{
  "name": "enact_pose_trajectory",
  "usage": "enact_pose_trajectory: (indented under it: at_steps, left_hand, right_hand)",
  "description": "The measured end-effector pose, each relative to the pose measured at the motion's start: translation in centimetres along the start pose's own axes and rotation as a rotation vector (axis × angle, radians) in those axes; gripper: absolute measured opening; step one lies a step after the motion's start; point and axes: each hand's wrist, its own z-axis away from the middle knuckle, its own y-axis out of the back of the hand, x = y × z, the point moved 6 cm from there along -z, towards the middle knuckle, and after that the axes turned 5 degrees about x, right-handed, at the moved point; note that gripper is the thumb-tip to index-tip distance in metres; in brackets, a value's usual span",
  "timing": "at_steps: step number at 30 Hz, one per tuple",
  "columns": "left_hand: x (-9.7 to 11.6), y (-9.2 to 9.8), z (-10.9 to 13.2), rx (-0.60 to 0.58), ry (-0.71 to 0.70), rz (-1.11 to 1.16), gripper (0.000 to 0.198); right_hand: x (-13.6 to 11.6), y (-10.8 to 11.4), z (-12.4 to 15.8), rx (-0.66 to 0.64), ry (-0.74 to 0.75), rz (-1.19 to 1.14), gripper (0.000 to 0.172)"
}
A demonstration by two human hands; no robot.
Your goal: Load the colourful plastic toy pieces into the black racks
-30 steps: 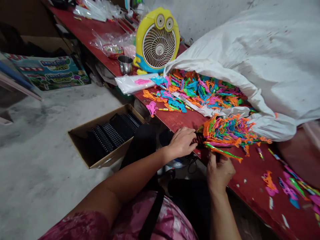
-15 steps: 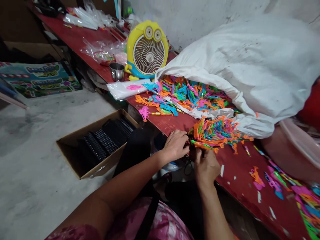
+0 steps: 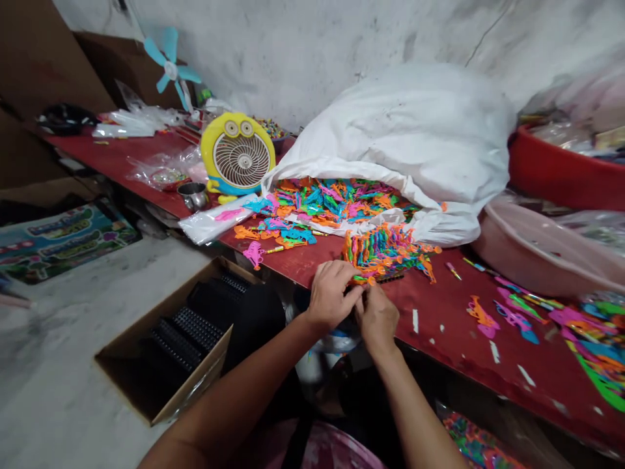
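Now the red bench (image 3: 454, 339) runs along a stained white wall, with a white sack (image 3: 390, 130) slumped beside a yellow cartoon fan (image 3: 238, 153). At its front edge, the left hand (image 3: 332, 296) and right hand (image 3: 375, 319) touch, their fingers (image 3: 364, 301) curled narrow, the grip hidden, against a bundle of coloured plastic pieces (image 3: 385, 251). Earlier the hands stood apart; now a pink basin (image 3: 537, 251) shows too.

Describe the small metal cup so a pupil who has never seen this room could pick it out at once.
Start at the long red table against the wall, then the round yellow fan with cartoon eyes. Just left of its base sits a steel cup, shiny bare metal beside a crumpled plastic bag.
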Motion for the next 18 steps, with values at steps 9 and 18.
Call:
enact_pose_trajectory:
  at_steps: [9,18]
  left_hand:
    - [-3.1,-0.9,-2.9,-0.124,0.122,-0.003,0.01]
    - [-4.0,-1.4,-3.3,-0.093,0.136,-0.024,0.012]
  right_hand:
    - [7.0,1.2,-1.0,0.091,-0.317,-0.45,0.028]
    - [13.8,-0.2,-3.6,0.235,-0.404,-0.32,0.049]
